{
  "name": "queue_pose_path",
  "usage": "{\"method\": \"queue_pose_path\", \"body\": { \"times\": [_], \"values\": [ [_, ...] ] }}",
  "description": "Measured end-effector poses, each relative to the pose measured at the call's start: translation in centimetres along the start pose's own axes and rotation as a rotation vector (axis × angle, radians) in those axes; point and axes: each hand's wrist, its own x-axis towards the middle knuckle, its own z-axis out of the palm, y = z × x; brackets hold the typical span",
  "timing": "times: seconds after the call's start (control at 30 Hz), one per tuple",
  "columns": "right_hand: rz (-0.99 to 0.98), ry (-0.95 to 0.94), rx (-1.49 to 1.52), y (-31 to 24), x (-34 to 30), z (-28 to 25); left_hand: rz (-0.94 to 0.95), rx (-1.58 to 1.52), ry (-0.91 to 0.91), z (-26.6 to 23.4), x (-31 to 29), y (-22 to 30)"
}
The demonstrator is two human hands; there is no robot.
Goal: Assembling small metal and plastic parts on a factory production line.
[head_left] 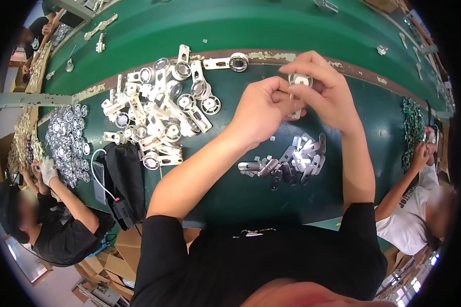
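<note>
In front of me, over the far part of the dark green bench, my two hands meet on one small white part with a round clear end [300, 80]. My right hand [329, 94] has its thumb and fingers around the round end. My left hand [264, 108] pinches the lower end, which its fingers mostly cover. Just below the hands lies a pile of small silver-grey oval covers [305, 156]. To the left is a heap of white parts with long handles and round ends [171, 105]. One more such part [225, 63] lies apart, beyond my left hand.
A green conveyor belt [261, 30] with a few scattered parts runs beyond the bench's worn edge. A black bag [124, 179] with a white cable is at left, beside many silver round parts [66, 138]. People work at both sides, one gloved hand [48, 170] at left.
</note>
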Motion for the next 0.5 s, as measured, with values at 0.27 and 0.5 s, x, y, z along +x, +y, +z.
{"method": "queue_pose_path", "body": {
  "times": [0.27,0.5],
  "values": [
    [-0.02,0.108,-0.041,-0.2,-0.3,0.6,0.077,0.438,0.032,-1.1,0.1,0.4],
    [-0.148,0.161,-0.276,-1.0,0.3,2.7,-0.077,0.561,0.021,-2.2,0.1,2.2]
  ]
}}
